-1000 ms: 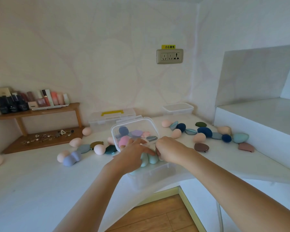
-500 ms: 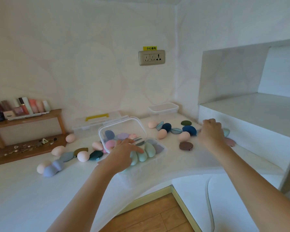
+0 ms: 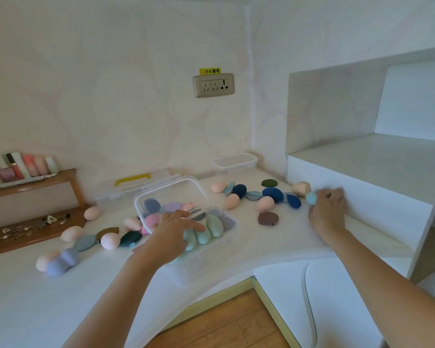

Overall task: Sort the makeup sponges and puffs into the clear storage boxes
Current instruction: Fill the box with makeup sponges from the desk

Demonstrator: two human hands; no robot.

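A clear storage box sits at the counter's front edge, its lid raised behind it. Three teal sponges lie side by side inside. My left hand rests on the box's near left part, fingers spread over the sponges. My right hand is at the far right by the white step, fingers closed on a light-teal sponge. Peach, blue, green and brown sponges and puffs lie scattered between the box and my right hand. More of them lie left of the box.
A second clear box stands in the back corner. A flat case with a yellow handle lies behind the lid. A wooden shelf with cosmetics stands at left. A white stepped ledge rises at right.
My right hand left the box, reached right to the ledge and closed on the light-teal sponge. My left hand stayed on the box. The view turned to the right.
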